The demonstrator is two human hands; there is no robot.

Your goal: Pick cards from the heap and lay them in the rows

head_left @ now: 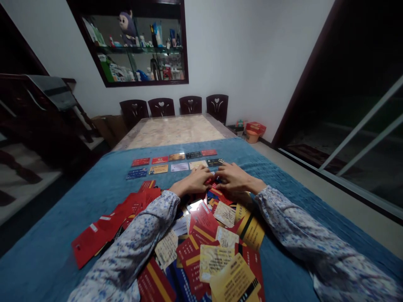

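My left hand [195, 180] and my right hand [235, 178] are close together at the far end of a heaped pile of cards [217, 262]. Both have curled fingers. Red and whitish bits of card show between the fingertips, but I cannot make out what each hand grips. The pile mixes red, yellow, cream and blue printed cards, many lying over one another. Just beyond my hands, two rows of single cards lie flat, among them a black card [215, 162], a lilac card [179, 167] and a dark blue card [136, 173].
A blue cloth [103, 193] covers the near part of the long table [176, 128]. Left of my left forearm lies a spread of red cards [103, 226]. Dark wooden chairs [161, 107] stand at the far end, below a recessed glass shelf [141, 50].
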